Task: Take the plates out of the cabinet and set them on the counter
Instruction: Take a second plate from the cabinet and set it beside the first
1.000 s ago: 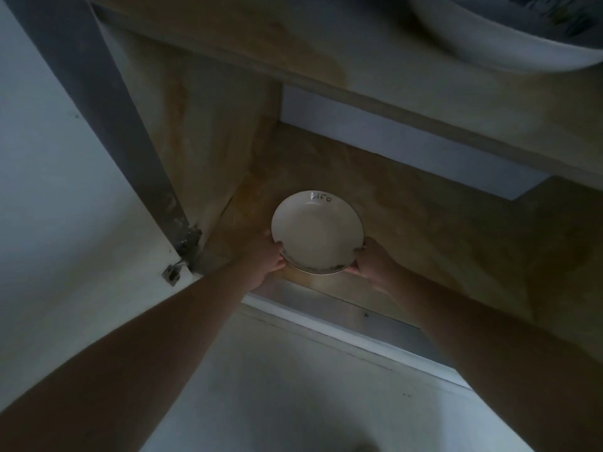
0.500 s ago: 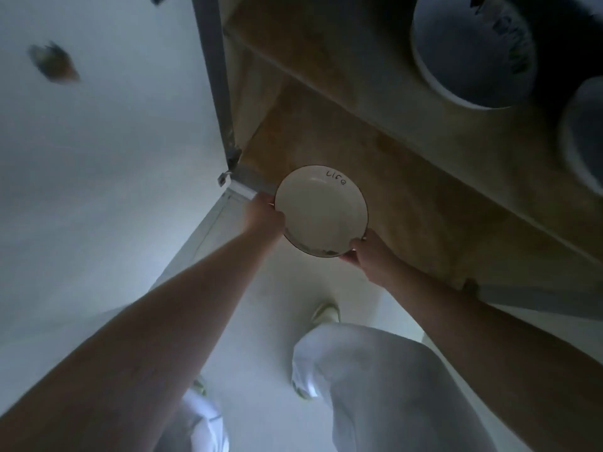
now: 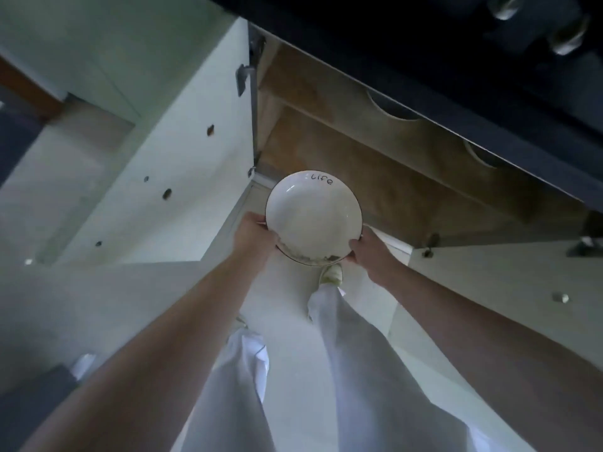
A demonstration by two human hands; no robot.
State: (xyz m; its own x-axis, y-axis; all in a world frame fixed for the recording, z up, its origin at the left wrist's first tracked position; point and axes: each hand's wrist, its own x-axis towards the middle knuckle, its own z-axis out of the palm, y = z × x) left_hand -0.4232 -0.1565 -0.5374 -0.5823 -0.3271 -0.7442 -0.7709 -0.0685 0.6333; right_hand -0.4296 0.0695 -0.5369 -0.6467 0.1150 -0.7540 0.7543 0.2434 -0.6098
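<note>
A white plate (image 3: 313, 216) with a dark rim and the word "life" written near its far edge is held in front of the open cabinet (image 3: 375, 164), clear of its lower shelf. My left hand (image 3: 253, 234) grips the plate's left rim and my right hand (image 3: 370, 252) grips its right rim. The plate is held roughly level, above the floor and my legs. Two rounded rims of other dishes (image 3: 391, 107) show on the upper shelf under the dark counter edge.
The cabinet's left door (image 3: 156, 151) stands open with hinges near the top. Another white door (image 3: 509, 288) with a small knob is at the right. A dark counter edge (image 3: 456, 76) overhangs the cabinet. My white trousers and shoe are below the plate.
The plate has come out of the lower shelf toward me and higher, still held by both hands. My view has pulled back, so the counter edge and my legs show.
</note>
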